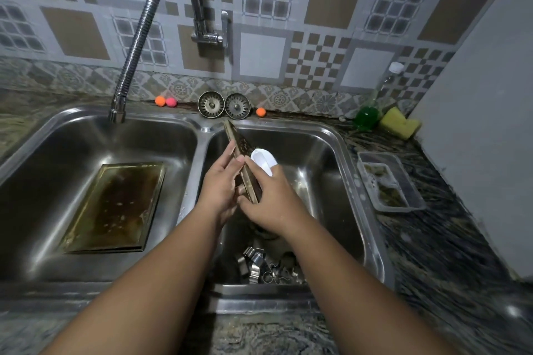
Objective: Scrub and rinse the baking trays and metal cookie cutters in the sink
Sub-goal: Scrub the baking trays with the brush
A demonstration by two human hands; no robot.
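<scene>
Patterned tiles in grey and tan cover the wall behind a dark, mottled stone counter (432, 239) with a steel double sink (202, 135) set into it. One baking tray (112, 207) lies flat on the bottom of the left basin, its surface brown and stained. A bendy metal tap hose (135, 37) curves down from the wall and ends above the far edge of that basin.

Over the right basin the left hand (220, 184) holds a second tray (237, 141) up on its edge, tilted, with its far corner near the divider between the basins; the fingers lie along its left face and the thumb hooks over the edge. The right hand (274, 204) has its fingers wrapped round a white pad (262, 160) and presses it against the right face of this tray. Metal cookie cutters (265, 268) sit in a heap at the near end of the right basin, below the forearms.

On the far ledge stand two round sink strainers (211, 104) with small orange and pink balls (165, 101) beside them. To the far right are a bottle of green liquid (367, 115), a yellow sponge (399, 122) and, nearer, a clear plastic box (389, 181).
</scene>
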